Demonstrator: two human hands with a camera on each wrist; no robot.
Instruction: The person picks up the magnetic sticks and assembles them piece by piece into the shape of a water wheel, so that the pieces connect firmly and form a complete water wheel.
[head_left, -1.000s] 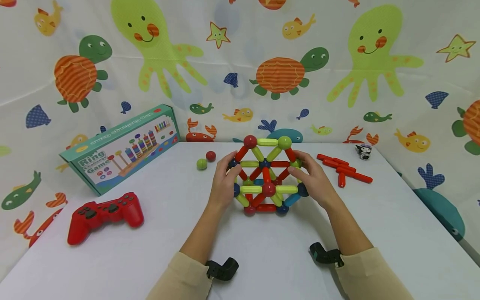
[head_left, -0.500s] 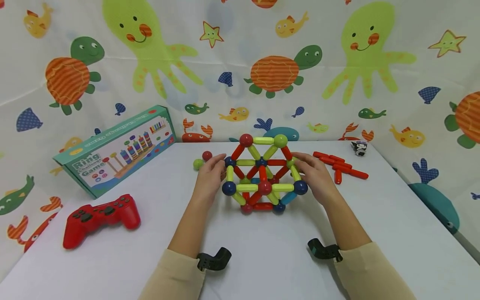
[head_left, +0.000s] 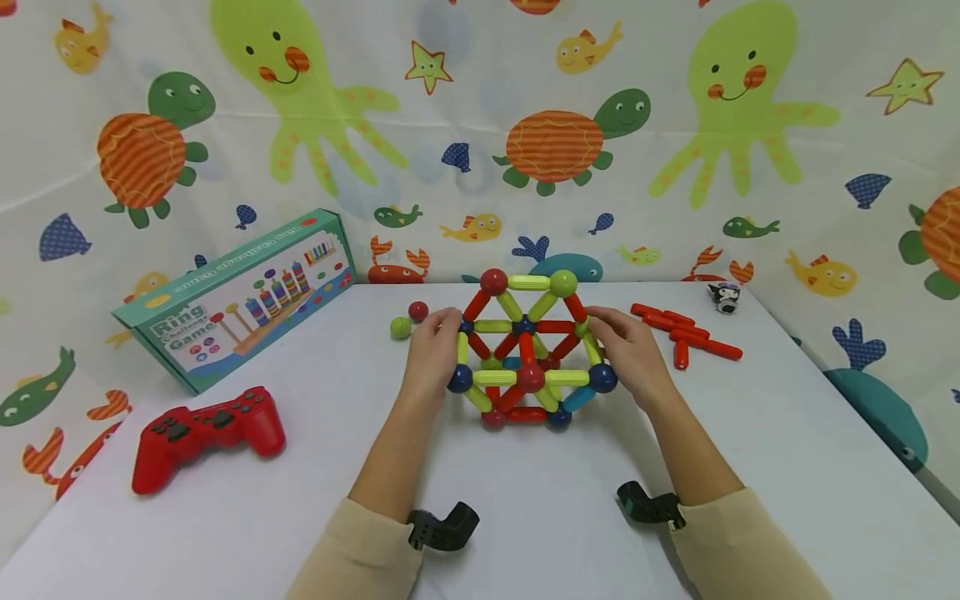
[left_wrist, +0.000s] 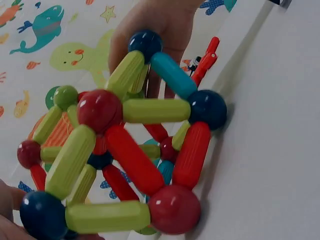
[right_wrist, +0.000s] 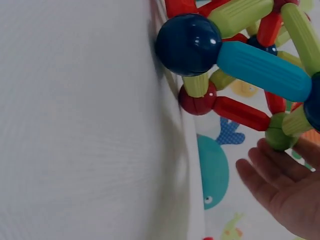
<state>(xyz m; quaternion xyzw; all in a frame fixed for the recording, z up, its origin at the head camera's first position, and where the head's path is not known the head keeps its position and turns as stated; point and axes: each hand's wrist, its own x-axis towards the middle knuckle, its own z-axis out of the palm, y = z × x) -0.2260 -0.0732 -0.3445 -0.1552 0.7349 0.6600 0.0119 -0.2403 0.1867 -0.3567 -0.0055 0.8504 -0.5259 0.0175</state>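
Observation:
A ball-and-stick toy structure (head_left: 529, 377) stands on the white table, built of red, yellow-green and blue rods joined by coloured balls. My left hand (head_left: 432, 354) grips its left side, by the dark blue balls; in the left wrist view, fingers (left_wrist: 10, 227) show beside a dark blue ball (left_wrist: 43, 215). On the other side, my right hand (head_left: 632, 354) holds the structure near a green ball (head_left: 582, 327). Fingertips (right_wrist: 262, 146) touch that ball from below in the right wrist view. The structure hides part of both hands' grip.
Behind the left hand lie a loose red ball (head_left: 418, 311) and a green ball (head_left: 401, 327). Loose red rods (head_left: 688, 333) and a small black-and-white figurine (head_left: 724, 297) are at right. A game box (head_left: 247, 300) and red game controller (head_left: 210, 433) occupy the left.
My left hand moved off the structure to the left, then came back to grip its side. The right hand's thumb left the front of the structure. The structure stays nearly in place.

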